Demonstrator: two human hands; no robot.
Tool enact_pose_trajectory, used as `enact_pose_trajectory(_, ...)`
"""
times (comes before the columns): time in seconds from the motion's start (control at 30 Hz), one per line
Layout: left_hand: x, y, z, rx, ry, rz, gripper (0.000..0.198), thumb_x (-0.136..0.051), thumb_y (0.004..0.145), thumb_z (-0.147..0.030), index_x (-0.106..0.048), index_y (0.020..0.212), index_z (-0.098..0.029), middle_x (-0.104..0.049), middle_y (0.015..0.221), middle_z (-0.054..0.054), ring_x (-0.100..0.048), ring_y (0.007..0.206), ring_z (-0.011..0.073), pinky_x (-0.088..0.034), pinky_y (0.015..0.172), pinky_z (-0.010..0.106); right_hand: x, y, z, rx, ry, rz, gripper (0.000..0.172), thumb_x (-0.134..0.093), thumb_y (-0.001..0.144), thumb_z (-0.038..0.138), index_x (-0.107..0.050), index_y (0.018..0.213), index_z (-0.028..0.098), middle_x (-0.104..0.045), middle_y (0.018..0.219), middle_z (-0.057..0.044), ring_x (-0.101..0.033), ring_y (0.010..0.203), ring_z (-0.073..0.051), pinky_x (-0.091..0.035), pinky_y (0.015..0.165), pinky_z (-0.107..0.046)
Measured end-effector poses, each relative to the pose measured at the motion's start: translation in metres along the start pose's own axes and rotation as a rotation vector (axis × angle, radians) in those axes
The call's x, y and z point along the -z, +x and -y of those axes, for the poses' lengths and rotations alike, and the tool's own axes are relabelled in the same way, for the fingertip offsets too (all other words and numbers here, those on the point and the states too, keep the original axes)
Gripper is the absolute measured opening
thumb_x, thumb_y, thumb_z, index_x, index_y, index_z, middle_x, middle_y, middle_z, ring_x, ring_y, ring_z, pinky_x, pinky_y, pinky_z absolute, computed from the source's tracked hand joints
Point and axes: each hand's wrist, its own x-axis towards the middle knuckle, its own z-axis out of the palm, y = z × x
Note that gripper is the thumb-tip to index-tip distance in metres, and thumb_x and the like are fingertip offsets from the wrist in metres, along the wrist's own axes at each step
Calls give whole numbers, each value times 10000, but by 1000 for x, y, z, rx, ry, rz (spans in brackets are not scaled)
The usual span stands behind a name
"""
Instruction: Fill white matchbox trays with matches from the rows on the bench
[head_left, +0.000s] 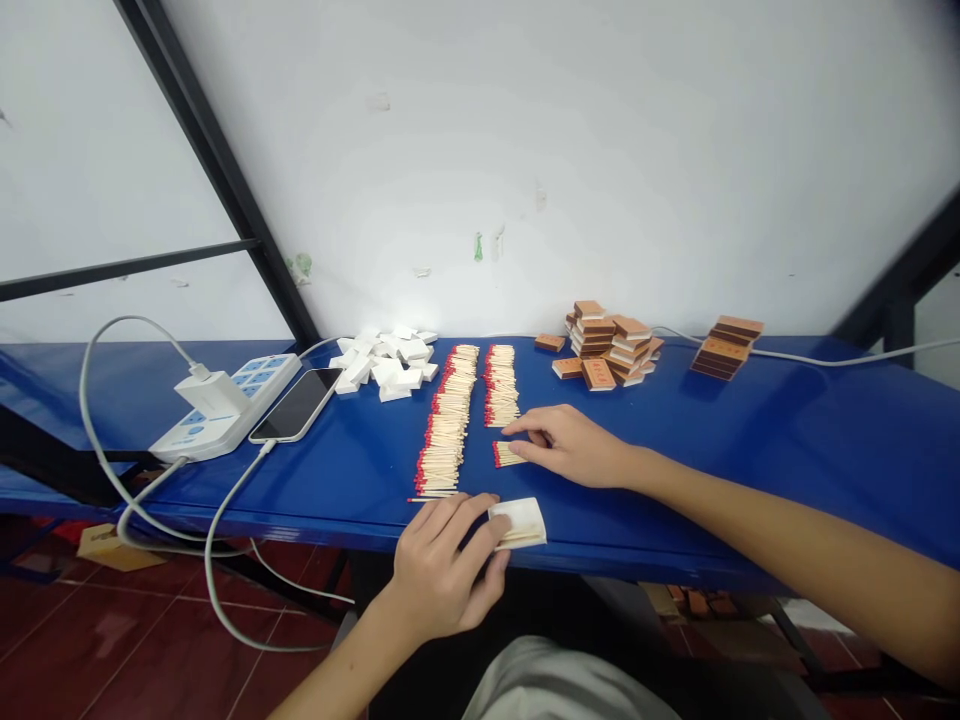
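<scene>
Two match rows (pixel 450 420) lie unboxed on table (pixel 787 455); small batch (pixel 504 455) apart. I see right hand (pixel 566 445), fingers slightly parted at batch; left hand (pixel 442 565) pinching white tray (pixel 525 522), contents unclear. Spare trays (pixel 382 365), brown boxes (pixel 611 348) piled behind.

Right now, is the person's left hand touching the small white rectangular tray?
Touching: the head view plainly shows the left hand at the left end of the small white rectangular tray, one fingertip lying across it.

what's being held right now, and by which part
The left hand holds the white tray by its left end; the right hand is at the small match group, grip unclear.
</scene>
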Motion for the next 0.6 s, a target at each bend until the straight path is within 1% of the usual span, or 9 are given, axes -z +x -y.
enact_pose_trajectory(0.07, 0, 0, 0, -3, -1, -5, 273, -549, 859, -178, -620, 1120, -151, -707, 1101, 110, -642, 924, 260, -511, 776, 385, 0, -2, 3, 13, -67, 15, 376, -560, 942, 449, -714, 1181, 203, -669, 796, -32, -574, 714, -163, -389, 683, -279)
enact_pose_trajectory(0.17, 0, -1, 0, -7, -5, -18, 320, -555, 859, -181, -594, 1173, -132, -713, 1099, 118, -650, 931, 262, -519, 779, 388, 0, -4, 6, 44, -157, 42, 463, -547, 935, 534, -686, 1240, 214, -691, 958, -75, -610, 844, -209, -413, 780, -320)
enact_pose_trajectory(0.27, -1, -1, 0, -6, -5, -30, 333, -555, 859, -179, -582, 1188, -132, -718, 1093, 117, -657, 932, 259, -525, 782, 388, -1, -5, 7, 43, -220, 66, 485, -528, 943, 546, -663, 1277, 223, -684, 1071, -101, -623, 960, -255, -423, 847, -355)
enact_pose_trajectory(0.37, -1, -1, 0, -4, -5, -31, 328, -550, 861, -183, -580, 1185, -141, -723, 1084, 111, -662, 928, 256, -528, 782, 386, -1, -6, 8, 33, -251, 72, 485, -503, 952, 557, -659, 1285, 241, -671, 1124, -112, -620, 1012, -277, -427, 858, -367)
enact_pose_trajectory(0.43, -1, 0, 0, -1, 1, -32, 324, -548, 861, -187, -581, 1181, -146, -726, 1075, 107, -665, 921, 255, -530, 775, 385, 0, -6, 8, 39, -251, 73, 463, -479, 966, 552, -668, 1269, 257, -671, 1095, -103, -621, 991, -267, -427, 840, -359)
enact_pose_trajectory(0.53, 0, 0, 0, -1, 6, -43, 325, -548, 861, -189, -578, 1181, -143, -729, 1065, 106, -669, 915, 251, -531, 770, 380, 1, -6, 9, 69, -232, 87, 429, -436, 992, 532, -687, 1230, 278, -661, 952, -68, -617, 887, -226, -420, 782, -324)
enact_pose_trajectory(0.6, 0, 1, -1, -4, 5, -49, 330, -547, 860, -192, -574, 1185, -139, -729, 1060, 106, -669, 916, 246, -533, 772, 374, 2, -6, 10, 81, -221, 89, 420, -426, 1001, 523, -695, 1213, 282, -641, 897, -54, -606, 838, -204, -410, 750, -303)
